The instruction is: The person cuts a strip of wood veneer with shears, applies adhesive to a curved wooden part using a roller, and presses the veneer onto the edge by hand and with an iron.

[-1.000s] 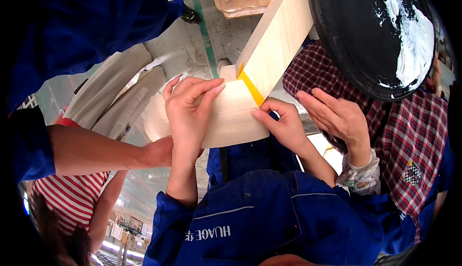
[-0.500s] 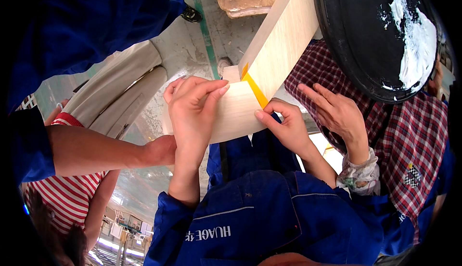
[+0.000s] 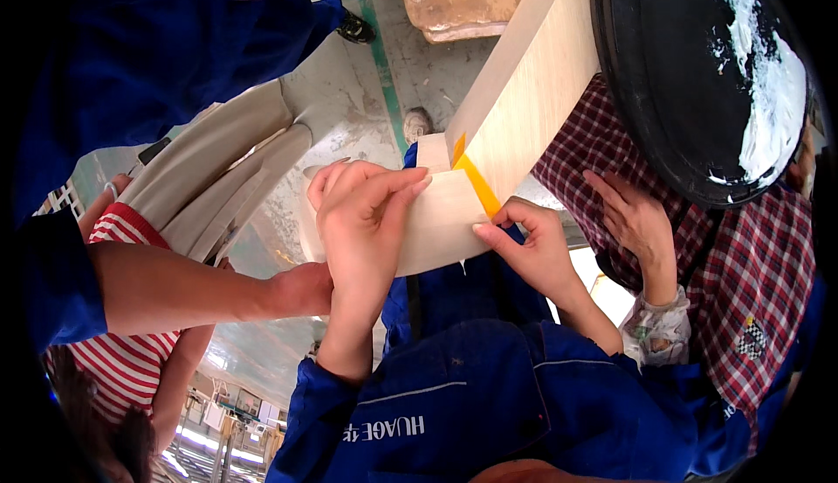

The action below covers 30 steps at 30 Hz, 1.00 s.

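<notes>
Beside the narrow yellow strip (image 3: 478,184) at the straight, pale wooden beam (image 3: 537,81), the curved, pale wood-grained sheet (image 3: 443,225) looks light, bendable and easily creased, best taken by its edges, where left hand (image 3: 362,221) and right hand (image 3: 534,240) pinch it.

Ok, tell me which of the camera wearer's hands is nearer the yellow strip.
Right. The right hand is at the lower end of the yellow strip. The left hand is farther off, to the strip's left, by the upper edge of the pale wood-grain sheet.
</notes>
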### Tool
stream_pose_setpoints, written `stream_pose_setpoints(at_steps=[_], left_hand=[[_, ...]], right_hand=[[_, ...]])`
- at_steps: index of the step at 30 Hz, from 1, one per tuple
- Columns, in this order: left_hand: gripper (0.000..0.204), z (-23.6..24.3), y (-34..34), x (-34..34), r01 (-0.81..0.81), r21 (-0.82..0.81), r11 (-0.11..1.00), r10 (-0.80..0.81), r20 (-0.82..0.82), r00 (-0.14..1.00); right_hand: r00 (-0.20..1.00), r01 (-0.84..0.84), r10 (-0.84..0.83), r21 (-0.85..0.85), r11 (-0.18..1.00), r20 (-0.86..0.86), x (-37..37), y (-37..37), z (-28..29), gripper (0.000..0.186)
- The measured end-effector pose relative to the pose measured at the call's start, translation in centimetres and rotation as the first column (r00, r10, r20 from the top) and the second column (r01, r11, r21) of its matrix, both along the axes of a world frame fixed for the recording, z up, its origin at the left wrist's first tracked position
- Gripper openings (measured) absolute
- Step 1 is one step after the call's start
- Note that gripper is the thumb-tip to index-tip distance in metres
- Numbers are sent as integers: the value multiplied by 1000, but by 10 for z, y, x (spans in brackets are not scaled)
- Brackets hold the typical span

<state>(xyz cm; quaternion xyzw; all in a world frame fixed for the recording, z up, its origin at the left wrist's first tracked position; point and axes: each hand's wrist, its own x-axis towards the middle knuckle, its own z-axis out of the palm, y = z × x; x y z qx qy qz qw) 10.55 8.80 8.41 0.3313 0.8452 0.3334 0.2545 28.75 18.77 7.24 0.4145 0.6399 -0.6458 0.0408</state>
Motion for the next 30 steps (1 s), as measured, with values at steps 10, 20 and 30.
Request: stream_pose_setpoints(at_steps=[10,20,30], left_hand=[[8,4,1,-2,39,-39,998,-39,-20,999],[9,3,2,-2,27,-33,999,-27,-6,1000],[10,4,3,-4,46,-38,998,-46,-8,999]], right_hand=[[996,47,-37,-120,992,83,-5,4,5,27],[998,43,-37,-105,994,57,-6,3,3,25],[997,57,-51,-104,993,53,-7,2,3,25]])
